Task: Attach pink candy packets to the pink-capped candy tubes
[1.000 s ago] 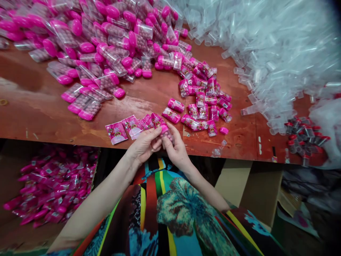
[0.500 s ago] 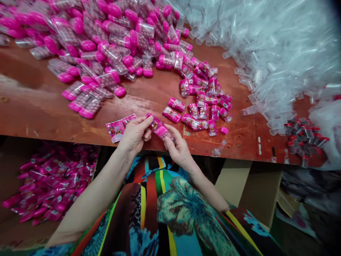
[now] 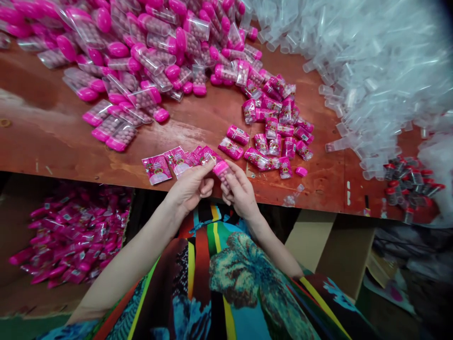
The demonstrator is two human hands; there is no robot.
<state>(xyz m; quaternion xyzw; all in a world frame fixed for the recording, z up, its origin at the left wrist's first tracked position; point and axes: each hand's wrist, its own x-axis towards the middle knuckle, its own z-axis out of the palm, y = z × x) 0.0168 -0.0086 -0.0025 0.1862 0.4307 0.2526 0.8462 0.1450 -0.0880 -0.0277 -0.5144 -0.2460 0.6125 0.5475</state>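
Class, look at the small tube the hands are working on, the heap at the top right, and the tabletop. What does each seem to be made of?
Tube: clear, glossy plastic by its look, with an opaque pink cap.
Heap: empty clear plastic tubes, see-through with bright glints.
Tabletop: probably wood, with a worn reddish-brown coat.

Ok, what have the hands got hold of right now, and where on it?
The right hand holds a pink-capped tube by its body, cap end up. The left hand pinches a pink label sleeve at its edge, beside the cap.
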